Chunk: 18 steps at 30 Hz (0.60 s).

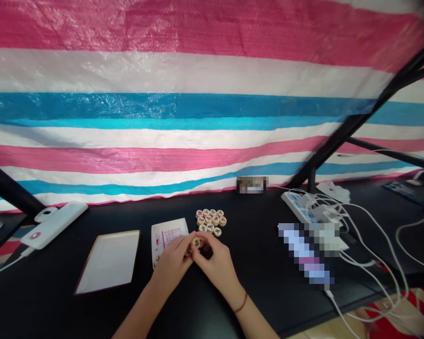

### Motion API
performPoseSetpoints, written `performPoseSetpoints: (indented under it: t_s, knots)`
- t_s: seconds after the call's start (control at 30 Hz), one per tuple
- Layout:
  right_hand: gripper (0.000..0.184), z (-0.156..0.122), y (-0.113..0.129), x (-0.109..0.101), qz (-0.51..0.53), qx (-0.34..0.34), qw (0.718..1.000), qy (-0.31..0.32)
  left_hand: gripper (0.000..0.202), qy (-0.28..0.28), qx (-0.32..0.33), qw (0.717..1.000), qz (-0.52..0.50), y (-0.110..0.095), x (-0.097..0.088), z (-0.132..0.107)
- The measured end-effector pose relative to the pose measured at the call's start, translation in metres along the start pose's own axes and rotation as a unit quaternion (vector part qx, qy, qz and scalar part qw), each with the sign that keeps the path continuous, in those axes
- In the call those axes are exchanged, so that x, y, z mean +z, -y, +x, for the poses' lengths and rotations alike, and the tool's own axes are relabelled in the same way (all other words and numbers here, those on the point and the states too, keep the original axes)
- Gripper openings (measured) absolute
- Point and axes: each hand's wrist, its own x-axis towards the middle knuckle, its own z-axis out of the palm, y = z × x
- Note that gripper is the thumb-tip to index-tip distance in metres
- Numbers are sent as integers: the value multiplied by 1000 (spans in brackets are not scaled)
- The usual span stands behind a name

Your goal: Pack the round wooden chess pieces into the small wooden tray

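My left hand [172,258] and my right hand [216,256] meet above the black table. Between the right thumb and fingers is a round Chinese chess piece [196,242] with a black character, its face towards me. The left fingers close on another piece [188,251], mostly hidden behind them. Partly under my left hand lies a white box or tray [181,224] with a red printed grid; a black character shows near its lower left edge. Just beyond my hands, several chess pieces [208,219] stand in close rows, red characters at the back and black ones nearest me.
Left of my hands lies a shallow box lid [110,261], white inside. A white power strip [56,225] is at far left, another [296,207] with plugs and tangled cables at right. A blurred phone [305,254] lies nearby. A striped sheet [162,108] hangs behind.
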Motion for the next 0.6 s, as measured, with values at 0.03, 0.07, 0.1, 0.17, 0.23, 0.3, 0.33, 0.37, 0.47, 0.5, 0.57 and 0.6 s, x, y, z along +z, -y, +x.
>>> performPoseSetpoints:
  t_s: [0.03, 0.07, 0.1, 0.17, 0.23, 0.3, 0.33, 0.37, 0.47, 0.5, 0.57, 0.6]
  knots:
    - [22, 3, -5, -4, -7, -4, 1000, -17, 41, -6, 0, 1000, 14, 1, -1, 1]
    - [21, 6, -12, -8, -17, -7, 999, -39, 40, -14, 0, 1000, 27, 2, -3, 1]
    - [21, 9, -19, -12, -32, -9, 997, -66, 39, -23, 0, 999, 40, 3, -5, 2]
    - [21, 12, -36, -20, -64, -18, 992, -106, 36, -38, -2, 998, 55, 6, -11, 5]
    - [21, 12, -50, -23, -99, -24, 989, -111, 33, -48, -8, 997, 58, 9, -16, 7]
    - [22, 9, -59, -23, -131, -26, 987, -90, 32, -51, -12, 997, 56, 11, -19, 8]
    - [23, 7, -62, -22, -144, -28, 986, -77, 31, -52, -14, 997, 53, 11, -20, 8]
    - [24, 6, -64, -20, -154, -31, 985, -67, 31, -50, -15, 997, 51, 11, -20, 8]
    - [26, 3, -66, -18, -169, -39, 983, -67, 31, -41, -21, 998, 46, 12, -18, 8]
    - [25, 3, -67, -18, -171, -37, 982, -73, 30, -38, -24, 998, 45, 12, -17, 8]
    - [23, 3, -68, -19, -175, -30, 981, -84, 31, -34, -29, 998, 44, 12, -16, 7]
    - [22, 3, -68, -20, -177, -26, 980, -84, 31, -34, -30, 998, 45, 12, -15, 7]
